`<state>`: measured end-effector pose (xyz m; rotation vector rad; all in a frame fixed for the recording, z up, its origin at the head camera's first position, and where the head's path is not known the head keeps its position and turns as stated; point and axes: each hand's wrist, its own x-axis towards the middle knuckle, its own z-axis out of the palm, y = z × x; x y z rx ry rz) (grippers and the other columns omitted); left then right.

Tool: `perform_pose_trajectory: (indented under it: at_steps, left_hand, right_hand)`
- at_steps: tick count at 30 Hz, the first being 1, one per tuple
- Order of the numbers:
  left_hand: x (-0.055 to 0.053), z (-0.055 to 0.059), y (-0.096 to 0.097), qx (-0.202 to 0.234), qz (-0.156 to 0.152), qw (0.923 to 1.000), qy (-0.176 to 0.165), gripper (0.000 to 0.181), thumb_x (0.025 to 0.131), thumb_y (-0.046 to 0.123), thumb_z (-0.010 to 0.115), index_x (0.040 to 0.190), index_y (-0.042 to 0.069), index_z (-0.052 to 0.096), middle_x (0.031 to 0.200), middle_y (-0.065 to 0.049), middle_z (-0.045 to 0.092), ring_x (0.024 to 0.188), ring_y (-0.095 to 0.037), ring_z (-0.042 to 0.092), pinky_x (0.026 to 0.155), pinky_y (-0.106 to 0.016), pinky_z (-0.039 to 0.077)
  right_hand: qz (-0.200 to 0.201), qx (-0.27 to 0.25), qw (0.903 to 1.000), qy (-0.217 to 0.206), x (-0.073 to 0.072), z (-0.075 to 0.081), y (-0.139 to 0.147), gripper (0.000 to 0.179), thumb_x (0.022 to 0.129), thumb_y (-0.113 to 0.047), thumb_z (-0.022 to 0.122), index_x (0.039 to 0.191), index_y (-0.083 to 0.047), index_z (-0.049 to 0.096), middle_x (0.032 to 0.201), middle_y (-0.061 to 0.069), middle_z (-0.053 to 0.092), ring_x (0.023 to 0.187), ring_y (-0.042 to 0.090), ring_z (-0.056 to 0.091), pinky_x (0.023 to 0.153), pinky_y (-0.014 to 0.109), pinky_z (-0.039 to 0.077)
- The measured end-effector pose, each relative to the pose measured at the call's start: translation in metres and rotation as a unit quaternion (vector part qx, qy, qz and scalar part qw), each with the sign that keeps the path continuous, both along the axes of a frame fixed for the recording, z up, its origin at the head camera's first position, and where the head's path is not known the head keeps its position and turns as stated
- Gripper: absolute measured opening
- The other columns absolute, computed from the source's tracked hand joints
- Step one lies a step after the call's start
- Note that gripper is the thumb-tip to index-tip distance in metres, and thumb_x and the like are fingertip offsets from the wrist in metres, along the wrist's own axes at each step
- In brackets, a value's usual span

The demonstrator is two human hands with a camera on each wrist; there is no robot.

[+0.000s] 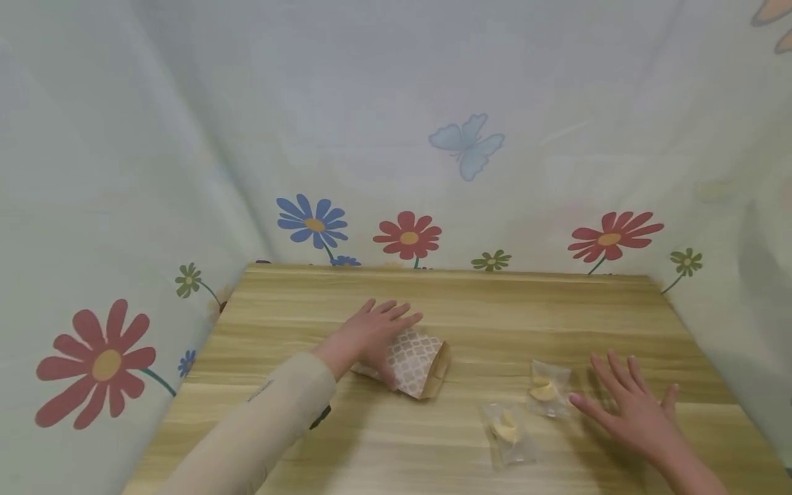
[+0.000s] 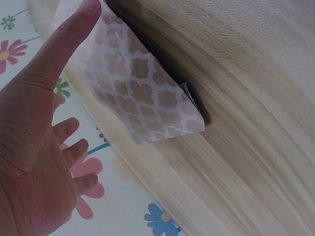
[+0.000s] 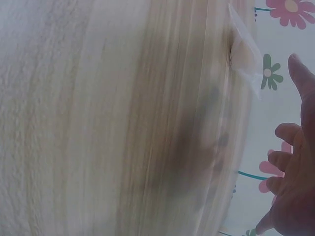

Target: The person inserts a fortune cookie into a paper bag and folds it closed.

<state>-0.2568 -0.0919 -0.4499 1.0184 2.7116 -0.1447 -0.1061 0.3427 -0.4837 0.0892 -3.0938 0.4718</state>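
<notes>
A paper bag (image 1: 416, 361) with a pale lattice print and a brown open mouth lies on its side on the table, its mouth facing right. My left hand (image 1: 375, 337) is over the bag's closed end, fingers spread; in the left wrist view the thumb (image 2: 74, 37) overlaps the printed side. To the right lie two clear plastic packets, a nearer packet (image 1: 509, 434) and a farther packet (image 1: 549, 388), each with a yellow, folded piece like a fortune cookie inside. Beside the farther packet, my right hand (image 1: 637, 412) hovers with its fingers spread and holds nothing.
The wood-grain table (image 1: 495, 309) is bordered by a pale curtain (image 1: 346, 103) printed with flowers and a butterfly, behind and at both sides. A small dark object (image 1: 320, 417) shows partly from under the left sleeve (image 1: 260, 426).
</notes>
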Motion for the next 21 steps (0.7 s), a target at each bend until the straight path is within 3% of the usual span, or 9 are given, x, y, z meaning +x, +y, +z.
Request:
perform_pose_trajectory:
  at_steps: [14,21]
  left_hand:
    - [0.004,-0.001,0.017,-0.013,-0.013,0.9991,-0.038,0.137,0.043,0.075,0.080,0.155,0.033,0.013,0.161,-0.001,0.017,0.146,-0.031,0.015,0.115,-0.059,0.010]
    - [0.001,-0.009,0.018,-0.008,-0.018,0.9990,-0.041,0.139,0.041,0.073,0.082,0.155,0.029,0.015,0.159,-0.001,0.021,0.146,-0.030,0.017,0.115,-0.058,0.013]
  right_hand:
    - [0.016,-0.023,0.9991,0.031,-0.009,0.001,-0.006,0.085,0.088,-0.061,0.056,0.154,-0.022,0.020,0.157,0.020,0.018,0.147,0.035,-0.004,0.093,0.067,-0.029]
    - [0.022,-0.038,0.9986,0.031,-0.012,0.008,-0.014,0.084,0.087,-0.060,0.057,0.154,-0.021,0.023,0.157,0.020,0.020,0.147,0.037,0.002,0.100,0.067,-0.024]
